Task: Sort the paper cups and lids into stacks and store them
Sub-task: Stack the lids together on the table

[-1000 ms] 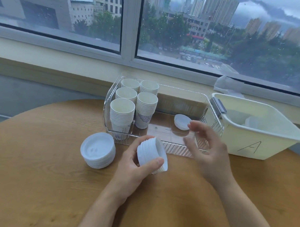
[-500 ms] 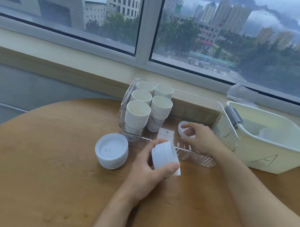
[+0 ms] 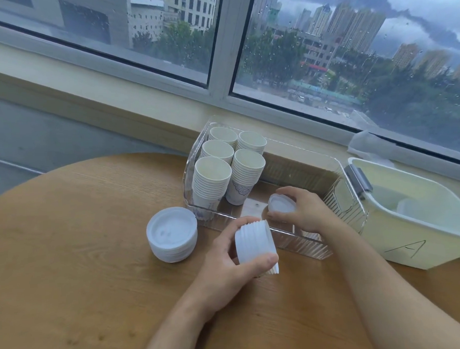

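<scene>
Several stacks of paper cups (image 3: pixel 227 174) stand upright in the left end of a clear plastic bin (image 3: pixel 299 241). My left hand (image 3: pixel 226 263) grips a sideways stack of white lids (image 3: pixel 256 245) just in front of the bin's near wall. Inside the bin, my right hand (image 3: pixel 303 211) holds a small pile of white lids (image 3: pixel 280 204) by the edge, tilted. Another stack of white lids (image 3: pixel 172 233) rests flat on the wooden table (image 3: pixel 83 257), left of my left hand.
A cream plastic tub (image 3: pixel 418 235) marked "A", with a grey handle, stands to the right of the bin and holds some white items. A window ledge runs behind both. A crumpled clear bag (image 3: pixel 366 143) lies on the ledge.
My right hand reached into the clear bin and took hold of the small pile of lids, lifting it on edge. My left hand kept its stack, shifting slightly.
</scene>
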Action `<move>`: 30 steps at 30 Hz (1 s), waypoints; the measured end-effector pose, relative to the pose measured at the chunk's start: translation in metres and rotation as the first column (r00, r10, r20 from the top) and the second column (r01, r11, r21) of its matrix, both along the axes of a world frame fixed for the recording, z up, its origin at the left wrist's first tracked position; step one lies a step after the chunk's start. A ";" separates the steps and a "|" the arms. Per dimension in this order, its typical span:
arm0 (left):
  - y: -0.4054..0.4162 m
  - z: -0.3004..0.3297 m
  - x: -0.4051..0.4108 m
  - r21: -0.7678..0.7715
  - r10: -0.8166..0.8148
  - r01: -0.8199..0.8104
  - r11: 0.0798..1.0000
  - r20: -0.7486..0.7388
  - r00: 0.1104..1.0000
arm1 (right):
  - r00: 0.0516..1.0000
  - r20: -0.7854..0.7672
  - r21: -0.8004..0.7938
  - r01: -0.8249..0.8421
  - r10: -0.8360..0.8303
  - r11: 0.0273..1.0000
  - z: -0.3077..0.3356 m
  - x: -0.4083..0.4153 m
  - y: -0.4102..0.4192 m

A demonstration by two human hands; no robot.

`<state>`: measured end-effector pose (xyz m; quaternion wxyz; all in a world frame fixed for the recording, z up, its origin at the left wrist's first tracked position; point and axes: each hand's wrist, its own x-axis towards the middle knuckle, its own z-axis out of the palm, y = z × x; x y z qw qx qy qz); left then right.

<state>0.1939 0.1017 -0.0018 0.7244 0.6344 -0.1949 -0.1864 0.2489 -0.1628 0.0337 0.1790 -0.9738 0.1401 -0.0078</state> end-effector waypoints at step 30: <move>-0.002 0.002 -0.007 -0.031 -0.116 0.117 0.993 0.012 0.993 | 0.757 0.618 0.690 -0.396 -0.210 0.605 -0.036 -0.152 0.081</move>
